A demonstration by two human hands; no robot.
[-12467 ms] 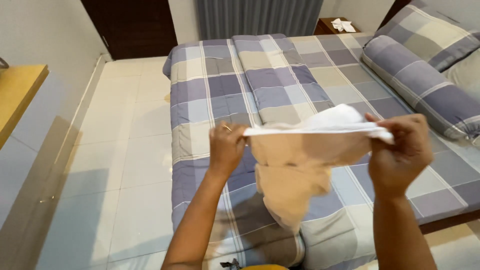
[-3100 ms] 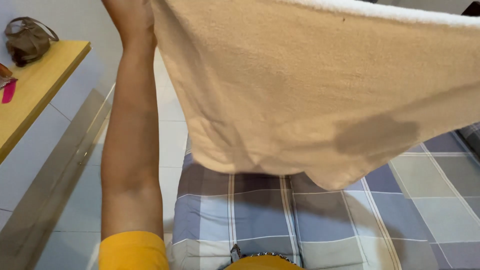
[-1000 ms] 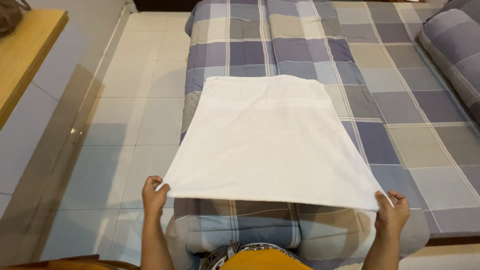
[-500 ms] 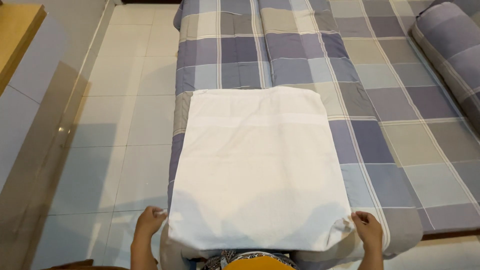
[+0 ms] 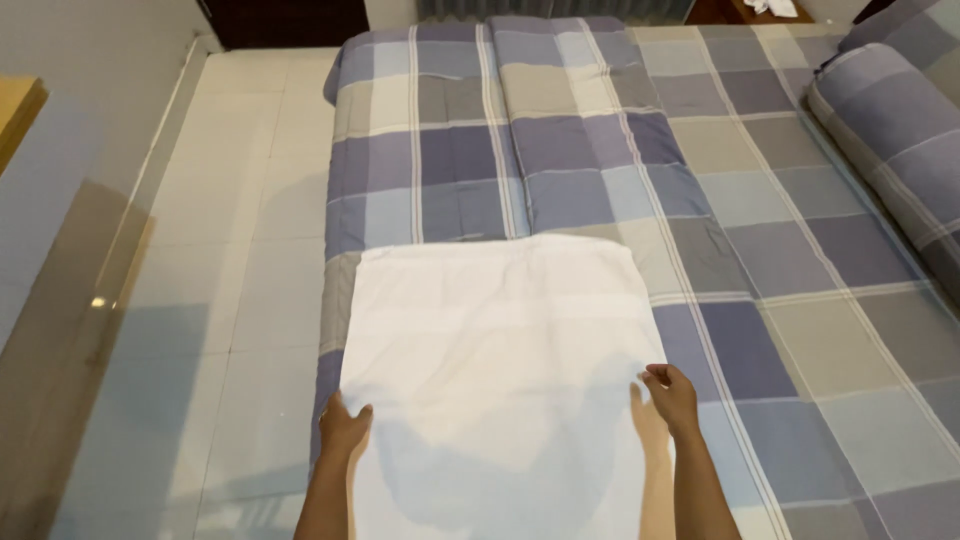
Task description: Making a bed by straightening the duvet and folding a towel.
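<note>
White towel (image 5: 500, 370) is spread flat at the bed's (image 5: 760, 260) near left corner, by the tiled floor (image 5: 240, 260). Its side edges are pressed by the left hand (image 5: 345, 428) and right hand (image 5: 670, 398), both open, nothing gripped.

White towel (image 5: 500, 370) near edge cut off by bottom frame; bolster (image 5: 890, 130) cropped at right.

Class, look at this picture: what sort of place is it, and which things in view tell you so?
Most likely a bedroom. A bed with a blue, grey and beige checked cover fills the view, a matching checked bolster pillow lies along its right side, and a white flat cloth lies spread on it under both hands.
</note>
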